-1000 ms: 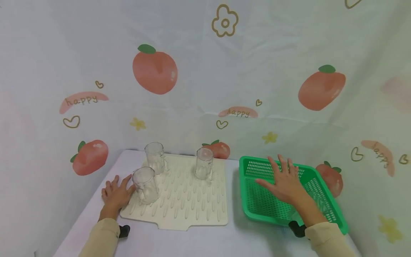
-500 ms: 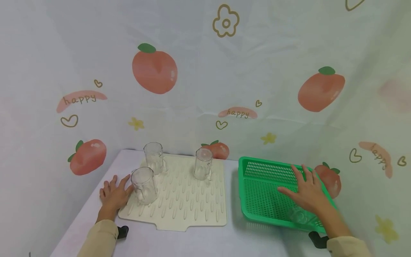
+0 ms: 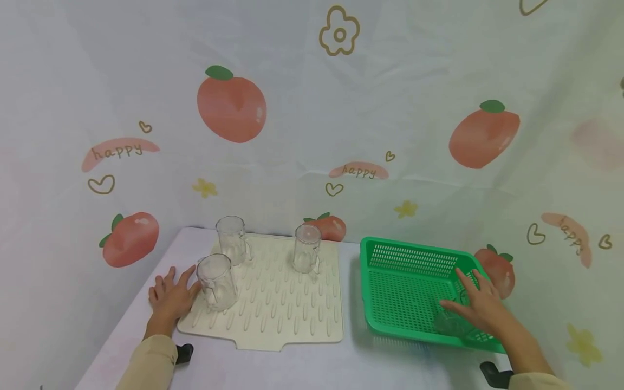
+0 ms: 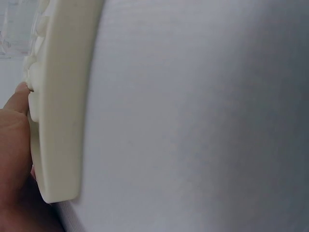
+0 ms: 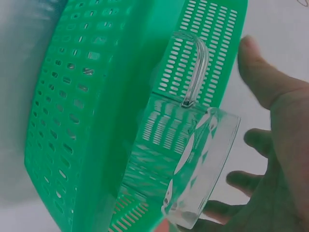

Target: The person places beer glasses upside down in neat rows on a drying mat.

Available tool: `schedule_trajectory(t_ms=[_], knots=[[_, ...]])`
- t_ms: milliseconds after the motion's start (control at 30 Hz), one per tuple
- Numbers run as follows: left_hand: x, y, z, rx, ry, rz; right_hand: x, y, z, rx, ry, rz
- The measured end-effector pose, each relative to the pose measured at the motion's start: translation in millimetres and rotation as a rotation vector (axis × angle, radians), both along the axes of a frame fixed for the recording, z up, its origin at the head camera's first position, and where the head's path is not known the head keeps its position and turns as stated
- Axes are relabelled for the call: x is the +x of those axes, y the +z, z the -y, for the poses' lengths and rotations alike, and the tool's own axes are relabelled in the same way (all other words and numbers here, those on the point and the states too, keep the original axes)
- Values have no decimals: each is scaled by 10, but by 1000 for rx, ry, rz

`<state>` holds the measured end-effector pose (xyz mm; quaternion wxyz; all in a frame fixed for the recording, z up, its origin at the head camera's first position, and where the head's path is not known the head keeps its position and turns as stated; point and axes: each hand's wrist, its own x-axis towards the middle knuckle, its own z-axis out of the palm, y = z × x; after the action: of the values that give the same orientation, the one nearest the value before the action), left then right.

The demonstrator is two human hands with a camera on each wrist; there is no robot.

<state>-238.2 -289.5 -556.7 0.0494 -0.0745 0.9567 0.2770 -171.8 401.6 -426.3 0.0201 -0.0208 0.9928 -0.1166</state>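
In the head view my left hand point(image 3: 170, 298) lies beside the left edge of a cream ridged draining board point(image 3: 273, 327). Its fingers are spread, and in the left wrist view a fingertip touches the board's edge point(image 4: 67, 106). Nearest to it stands a clear glass mug point(image 3: 219, 287) at the board's front left. My right hand point(image 3: 487, 309) hovers over the right side of a green plastic basket point(image 3: 390, 327), fingers apart. A glass mug point(image 5: 188, 150) with a handle lies tilted in the basket, between the right thumb and fingers, which are not closed round it.
Another glass mug point(image 3: 231, 244) stands at the board's back left, and one more mug point(image 3: 307, 252) stands at its back right. A white cloth point(image 3: 273, 189) printed with fruit hangs behind the table point(image 3: 292, 374).
My right hand has moved right and toward me, from over the basket's middle to the mug at its right side. The left hand has kept its place by the board.
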Motion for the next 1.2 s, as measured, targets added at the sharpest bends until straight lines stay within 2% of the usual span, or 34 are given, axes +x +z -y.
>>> schedule_trajectory(t_ms=[300, 600, 767, 967, 1200], knots=[[-9, -3, -2, -1, 11, 11, 47, -9, -83, 40, -8, 49], [2, 29, -12, 0, -7, 26, 44, 42, -173, -38, 18, 166], [14, 68, -12, 4, -18, 38, 10, 56, -170, -38, 14, 172], [11, 75, -12, 3, -14, 17, 6, 82, -149, -57, -13, 186], [28, 89, -42, 2, -2, 21, 38, 62, -150, -86, 0, 153]])
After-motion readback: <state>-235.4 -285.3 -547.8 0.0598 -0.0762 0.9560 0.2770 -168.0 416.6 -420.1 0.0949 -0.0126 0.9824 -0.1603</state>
